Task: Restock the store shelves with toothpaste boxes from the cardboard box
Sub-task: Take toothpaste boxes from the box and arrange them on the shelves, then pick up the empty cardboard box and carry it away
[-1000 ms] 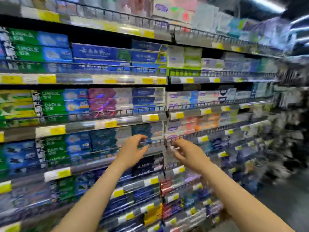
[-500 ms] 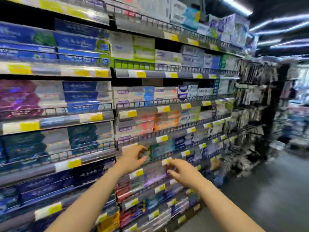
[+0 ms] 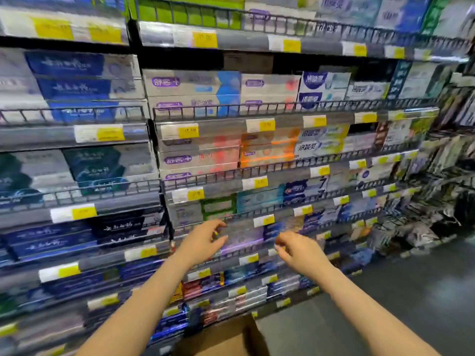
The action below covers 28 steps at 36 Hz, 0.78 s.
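Observation:
Rows of toothpaste boxes fill wire-fronted shelves (image 3: 257,173) in front of me. My left hand (image 3: 203,242) and my right hand (image 3: 298,250) reach side by side toward a lower shelf, with a silvery-purple toothpaste box (image 3: 241,237) on the shelf between them. The fingers of both hands are loosely curled and hold nothing. My left fingertips are close to the box's left end; motion blur hides whether they touch it. The brown cardboard box (image 3: 226,335) sits on the floor below my arms, with only its top edge showing.
Yellow price tags (image 3: 187,132) line every shelf edge. Hanging packets (image 3: 452,150) crowd the rack at the right end of the aisle. Grey floor (image 3: 411,304) stretches to the right of the shelving.
My view has swung right and downward along the shelving. Both hands have dropped together from a middle shelf to a lower one, and the cardboard box has come into view.

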Tool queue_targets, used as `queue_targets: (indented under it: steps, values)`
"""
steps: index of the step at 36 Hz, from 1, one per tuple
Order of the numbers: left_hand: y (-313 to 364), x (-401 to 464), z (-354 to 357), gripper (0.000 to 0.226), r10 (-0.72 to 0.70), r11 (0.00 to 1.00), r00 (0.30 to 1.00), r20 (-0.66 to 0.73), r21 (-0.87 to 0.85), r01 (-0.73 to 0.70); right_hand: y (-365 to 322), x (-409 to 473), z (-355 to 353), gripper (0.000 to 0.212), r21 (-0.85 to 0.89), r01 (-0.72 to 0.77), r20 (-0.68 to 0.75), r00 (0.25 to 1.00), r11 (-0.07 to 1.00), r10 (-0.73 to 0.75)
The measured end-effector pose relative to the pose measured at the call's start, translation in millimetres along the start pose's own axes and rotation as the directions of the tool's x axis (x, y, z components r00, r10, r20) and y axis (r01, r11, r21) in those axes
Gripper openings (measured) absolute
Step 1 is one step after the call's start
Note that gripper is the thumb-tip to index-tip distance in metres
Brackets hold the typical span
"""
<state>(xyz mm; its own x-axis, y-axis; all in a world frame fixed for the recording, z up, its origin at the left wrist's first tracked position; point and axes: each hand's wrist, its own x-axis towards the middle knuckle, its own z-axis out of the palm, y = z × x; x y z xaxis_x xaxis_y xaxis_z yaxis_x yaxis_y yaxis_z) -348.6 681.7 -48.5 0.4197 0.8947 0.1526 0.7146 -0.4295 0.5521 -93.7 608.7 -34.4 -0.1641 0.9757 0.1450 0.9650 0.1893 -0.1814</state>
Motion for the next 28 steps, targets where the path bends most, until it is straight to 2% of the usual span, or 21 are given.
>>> queue_targets:
  steps: [4,7,11,14,17,18,20,22,24,26,27,28]
  values:
    - [-33.3,1.9,46.9,0.032,-0.18,0.983,0.983,-0.038,-0.047,0.178,40.7,32.2,57.7,0.023,-0.01,0.076,0.156,0.985,0.997,-0.073]
    - [-58.2,-6.3,87.1,0.033,-0.32,0.947,0.944,-0.074,-0.065,0.316,63.6,51.7,103.1,0.028,0.025,0.088,0.28,0.956,0.996,-0.091]
    - [-95.3,-31.6,139.9,0.035,-0.461,0.887,0.884,-0.076,-0.073,0.456,84.2,60.3,165.3,0.044,0.074,0.023,0.471,0.88,0.997,-0.055]
    - [-122.1,-56.1,180.3,0.037,-0.604,0.796,0.795,-0.062,-0.088,0.598,97.6,58.8,213.9,0.056,0.029,0.004,0.582,0.813,1.0,-0.02]
    - [-150.2,-78.1,225.3,0.041,-0.715,0.697,0.698,-0.039,-0.114,0.707,106.3,55.8,262.9,0.059,0.022,-0.038,0.628,0.778,0.999,0.016]
    - [-158.3,-85.1,240.3,0.039,-0.747,0.663,0.664,-0.027,-0.109,0.741,109.4,52.4,281.6,0.056,0.043,-0.054,0.591,0.806,0.998,0.018]
    - [-175.5,-100.0,275.3,0.037,-0.789,0.61,0.614,0.01,-0.096,0.786,117.5,46.6,327.3,0.053,0.041,0.006,0.503,0.864,0.999,-0.026]
    - [-195.8,-114.1,314.7,0.04,-0.818,0.57,0.574,0.034,-0.08,0.818,123.3,39.1,370.4,0.06,0.017,0.027,0.515,0.857,1.0,-0.032]
    - [-214.1,-125.5,348.2,0.045,-0.837,0.542,0.543,0.063,-0.038,0.84,129.2,29.0,406.8,0.06,-0.026,0.067,0.587,0.809,0.997,-0.039]
    - [-242.2,-139.4,388.9,0.047,-0.85,0.525,0.522,0.078,0.032,0.85,136.8,24.0,459.5,0.06,-0.032,0.068,0.549,0.835,0.997,-0.04]
    - [-257.5,-146.7,407.0,0.049,-0.85,0.525,0.519,0.086,0.065,0.849,142.5,20.7,486.4,0.061,-0.063,0.016,0.6,0.8,0.998,0.025]
    - [-272.3,-153.7,424.5,0.052,-0.854,0.519,0.512,0.092,0.102,0.848,153.0,13.0,522.5,0.07,-0.092,-0.027,0.699,0.71,0.995,0.084]
